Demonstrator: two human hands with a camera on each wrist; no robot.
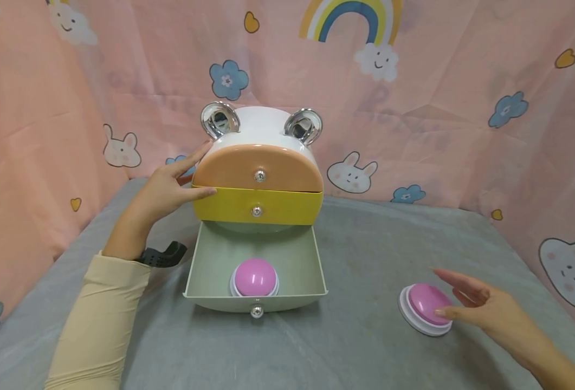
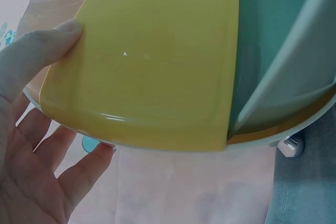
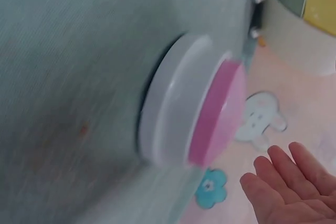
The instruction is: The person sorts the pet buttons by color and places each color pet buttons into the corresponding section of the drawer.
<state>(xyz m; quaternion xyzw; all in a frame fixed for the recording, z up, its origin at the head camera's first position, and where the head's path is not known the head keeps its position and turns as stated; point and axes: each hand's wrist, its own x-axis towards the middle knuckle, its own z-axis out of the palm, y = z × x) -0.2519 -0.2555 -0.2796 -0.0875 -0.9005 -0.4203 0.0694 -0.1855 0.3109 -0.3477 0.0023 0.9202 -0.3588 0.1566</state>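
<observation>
A small drawer cabinet with a white shell and two silvery ears stands on the table. My left hand holds its left side, thumb on the front by the yellow drawer and fingers along the side. Above the yellow one is an orange drawer, both pushed in. The pale green bottom drawer is pulled out, and in it lies a push button with a pink dome and white base. At the right, my right hand hovers beside a matching push button, fingers extended and apart from it.
Grey cloth covers the table. A pink curtain printed with rabbits, clouds and flowers hangs behind and at both sides. Small round knobs stick out from the drawer fronts. A black band is on the left wrist.
</observation>
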